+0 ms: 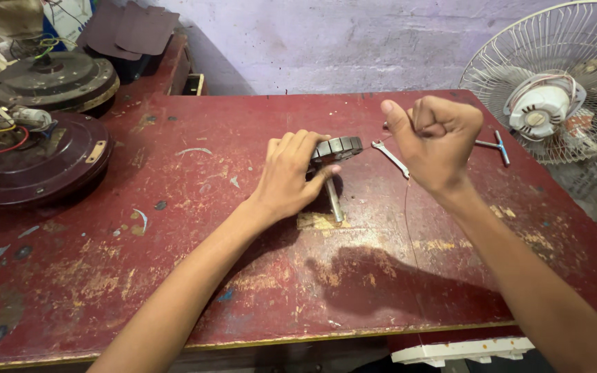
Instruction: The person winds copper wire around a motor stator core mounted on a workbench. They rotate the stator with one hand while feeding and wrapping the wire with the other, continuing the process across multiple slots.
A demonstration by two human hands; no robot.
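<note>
My left hand [290,176] grips a round metal stator core [337,148] with a steel shaft [334,201] pointing toward me, tilted on the red table [257,276]. My right hand [434,141] is raised in a fist to the right of the core, pinching a thin copper wire [409,228] that hangs down toward the table's front edge. A fine strand seems to run from the fist to the core.
A small spanner [390,157] and a T-handle tool [497,146] lie behind my right hand. Dark ceiling fan motor housings [32,162] with loose wires sit at the left. A white table fan [561,83] stands at the right edge.
</note>
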